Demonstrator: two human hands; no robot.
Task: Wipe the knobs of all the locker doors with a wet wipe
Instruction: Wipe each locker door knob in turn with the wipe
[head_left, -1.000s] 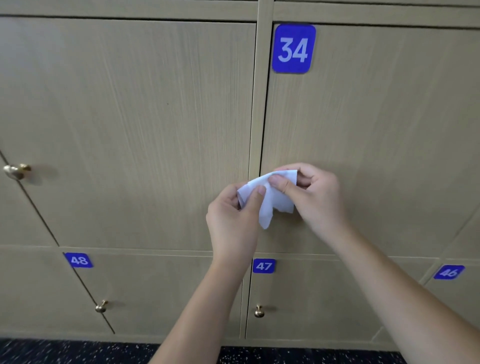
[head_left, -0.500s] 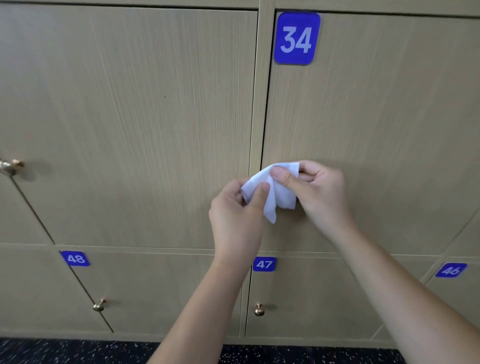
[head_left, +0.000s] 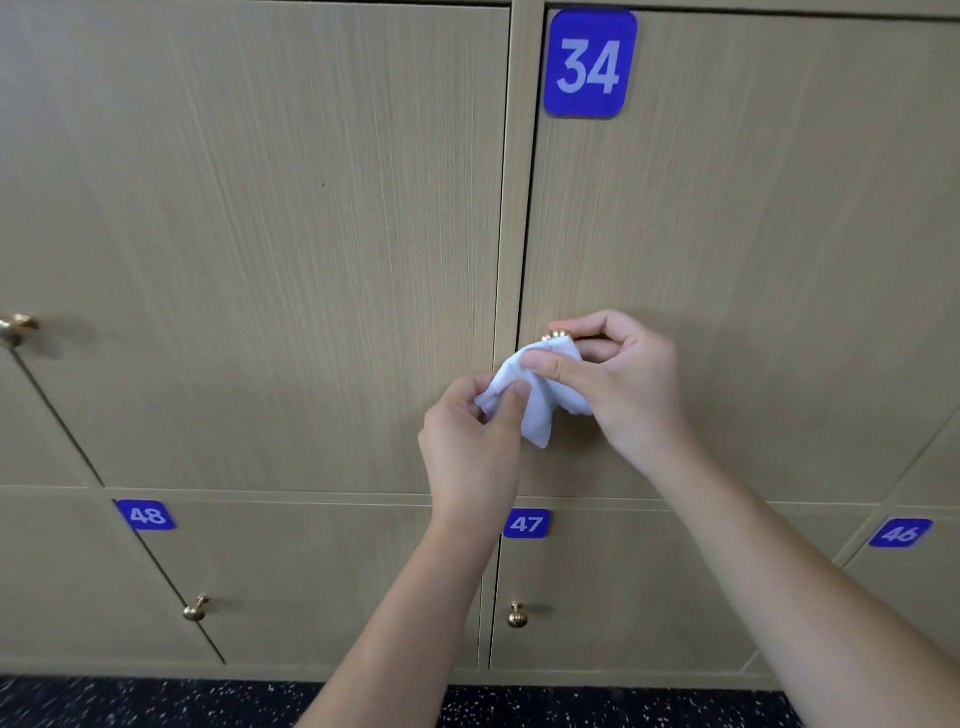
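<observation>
Two hands meet in front of a big tan locker door (head_left: 727, 260) with a blue sign that says 34 (head_left: 590, 65). Both hold one white wet wipe (head_left: 540, 400). The left hand (head_left: 470, 457) pinches the lower left end of the wipe between thumb and finger. The right hand (head_left: 618, 379) has its thumb pressed on the top of the wipe, and its fingers curl round the small gold knob (head_left: 558, 334) of door 34. Only the top of that knob peeks out — the wipe covers the rest. The wipe touches the knob from below and hangs down in a loose fold between the two hands.

Three more gold knobs show. One knob on the left door (head_left: 15, 327) sits at the far left edge and looks blurry. Lower down, the knob of door 48 (head_left: 196, 608) is bare, and so is the knob of door 47 (head_left: 517, 616), well below the hands. Small blue signs read 48 (head_left: 147, 515), 47 (head_left: 526, 524) and 46 (head_left: 900, 533) — the last one is a bit blurred. At the very bottom runs a dark speckled floor (head_left: 156, 701).
</observation>
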